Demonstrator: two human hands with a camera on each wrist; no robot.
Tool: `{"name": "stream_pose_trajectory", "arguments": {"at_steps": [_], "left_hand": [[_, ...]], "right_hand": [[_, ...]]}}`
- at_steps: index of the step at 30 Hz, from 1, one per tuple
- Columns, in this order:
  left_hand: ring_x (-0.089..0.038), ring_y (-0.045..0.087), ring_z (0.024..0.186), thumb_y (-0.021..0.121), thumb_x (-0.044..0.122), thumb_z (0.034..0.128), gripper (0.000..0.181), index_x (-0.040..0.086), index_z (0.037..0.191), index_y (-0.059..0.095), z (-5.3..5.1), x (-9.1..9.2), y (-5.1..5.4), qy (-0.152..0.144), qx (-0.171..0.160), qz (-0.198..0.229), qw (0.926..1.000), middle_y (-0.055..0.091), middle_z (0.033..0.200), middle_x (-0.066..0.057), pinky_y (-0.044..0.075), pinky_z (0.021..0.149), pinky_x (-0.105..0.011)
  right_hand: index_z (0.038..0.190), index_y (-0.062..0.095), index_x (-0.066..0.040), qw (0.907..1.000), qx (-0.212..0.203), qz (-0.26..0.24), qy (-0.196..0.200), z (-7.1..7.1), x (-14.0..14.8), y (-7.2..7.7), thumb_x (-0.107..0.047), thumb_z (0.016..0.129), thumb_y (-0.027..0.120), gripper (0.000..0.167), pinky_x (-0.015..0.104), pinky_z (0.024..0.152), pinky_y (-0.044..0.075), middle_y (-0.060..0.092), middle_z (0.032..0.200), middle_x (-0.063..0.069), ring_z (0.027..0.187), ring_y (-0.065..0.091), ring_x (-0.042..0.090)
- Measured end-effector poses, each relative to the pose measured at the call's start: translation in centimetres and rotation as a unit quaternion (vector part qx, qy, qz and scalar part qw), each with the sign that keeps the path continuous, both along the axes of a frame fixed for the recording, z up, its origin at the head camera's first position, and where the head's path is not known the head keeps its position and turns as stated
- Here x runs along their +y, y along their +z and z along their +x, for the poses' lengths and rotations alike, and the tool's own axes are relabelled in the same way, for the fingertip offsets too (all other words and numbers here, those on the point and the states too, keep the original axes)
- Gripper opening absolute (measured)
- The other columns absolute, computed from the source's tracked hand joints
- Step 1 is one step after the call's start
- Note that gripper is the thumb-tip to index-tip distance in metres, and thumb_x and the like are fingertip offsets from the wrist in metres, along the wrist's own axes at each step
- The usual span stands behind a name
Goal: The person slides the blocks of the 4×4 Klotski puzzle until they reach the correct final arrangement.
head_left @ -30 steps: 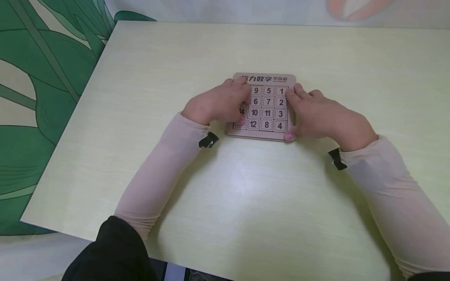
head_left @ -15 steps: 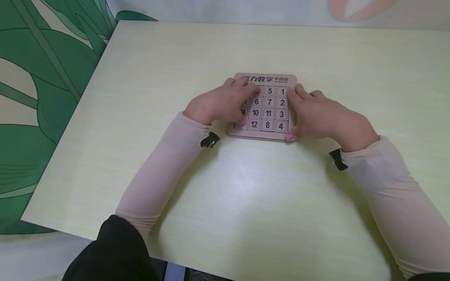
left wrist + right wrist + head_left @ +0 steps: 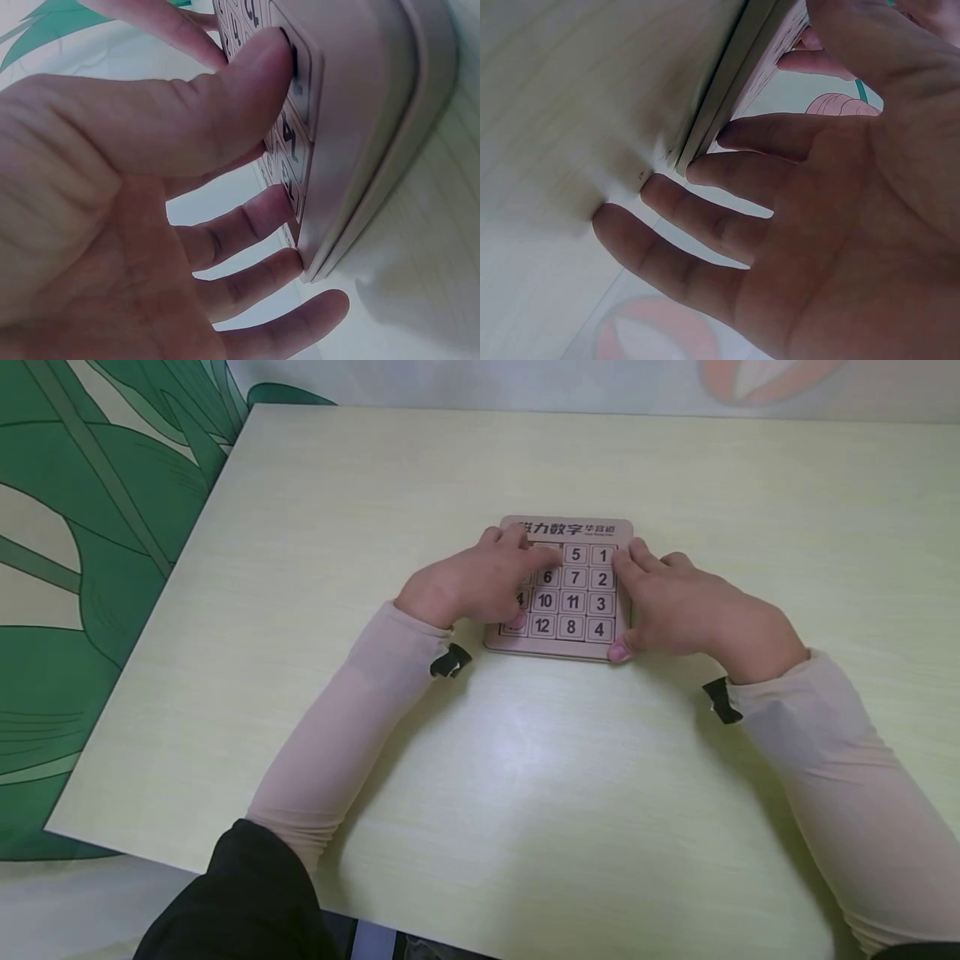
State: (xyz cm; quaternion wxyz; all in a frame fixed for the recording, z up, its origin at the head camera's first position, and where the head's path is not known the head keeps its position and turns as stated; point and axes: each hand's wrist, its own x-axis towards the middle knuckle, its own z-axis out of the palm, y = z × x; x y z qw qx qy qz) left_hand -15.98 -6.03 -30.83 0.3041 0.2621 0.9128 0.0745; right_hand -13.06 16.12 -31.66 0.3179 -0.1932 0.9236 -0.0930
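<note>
A pink number puzzle board (image 3: 557,648), with rows of numbered square tiles, lies flat on the table. My left hand (image 3: 480,580) reaches over its left side, index finger extended onto the top row beside the 5 tile, covering several left tiles. In the left wrist view, that hand's thumb (image 3: 251,82) presses on a tile by the board's edge (image 3: 360,105), the other fingers spread. Along the right side lies my right hand (image 3: 693,610), thumb at the lower corner and index finger beside the 1 tile. Its fingers (image 3: 712,221) look mostly straight in the right wrist view.
The pale table (image 3: 465,793) extends around the board on all sides. Beyond its left edge is a green leaf pattern (image 3: 112,510), and behind it a pale surface (image 3: 525,385) with a pink shape. Dark objects (image 3: 435,947) show below the front edge.
My left index finger has moved right across the top row, covering the 9 tile's place that was visible earlier. The board and my right hand look almost unmoved.
</note>
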Motion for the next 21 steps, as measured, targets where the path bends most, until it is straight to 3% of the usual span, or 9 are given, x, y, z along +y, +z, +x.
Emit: {"name": "stream_pose_trajectory", "arguments": {"at_steps": [6, 11, 16, 21], "left_hand": [[-0.027, 0.033, 0.122, 0.071, 0.009, 0.092, 0.08, 0.019, 0.16, 0.03, 0.03, 0.07, -0.08, -0.009, 0.015, 0.005, 0.9998, 0.033, 0.14, -0.013, 0.04, 0.101, -0.036], [-0.026, 0.032, 0.122, 0.07, 0.006, 0.0911, 0.079, 0.018, 0.159, 0.032, 0.13, 0.08, -0.15, 0.001, 0.01, 0.009, 0.9999, 0.028, 0.142, -0.013, 0.041, 0.099, -0.035], [-0.028, 0.03, 0.129, 0.074, 0.01, 0.0906, 0.08, 0.016, 0.158, 0.032, 0.21, 0.01, -0.05, 0.003, 0.015, 0.006, 0.9999, 0.017, 0.156, -0.015, 0.039, 0.104, -0.037], [-0.031, 0.021, 0.143, 0.076, 0.015, 0.0903, 0.076, 0.006, 0.153, 0.034, 0.11, -0.04, -0.02, 0.001, 0.018, 0.001, 0.9998, 0.003, 0.164, -0.016, 0.028, 0.115, -0.038]], "right_hand": [[0.159, -0.001, 0.002, 1.0, -0.002, -0.002, -0.005, 0.1, 0.03, -0.05, -0.046, 0.085, 0.079, 0.12, 0.07, 0.109, 0.022, -0.011, 0.163, 0.026, 0.143, 0.011, 0.055], [0.159, -0.001, 0.002, 1.0, 0.0, -0.001, -0.004, 0.18, -0.04, -0.03, -0.045, 0.085, 0.079, 0.119, 0.07, 0.109, 0.023, -0.011, 0.163, 0.025, 0.143, 0.011, 0.055], [0.159, -0.001, 0.002, 1.0, -0.001, -0.001, -0.003, 0.16, 0.0, -0.06, -0.047, 0.084, 0.079, 0.12, 0.069, 0.109, 0.022, -0.012, 0.163, 0.025, 0.144, 0.011, 0.055], [0.159, -0.002, 0.002, 1.0, -0.001, -0.002, -0.002, 0.11, 0.03, -0.03, -0.046, 0.085, 0.079, 0.12, 0.068, 0.111, 0.019, -0.011, 0.162, 0.027, 0.144, 0.009, 0.055]]}}
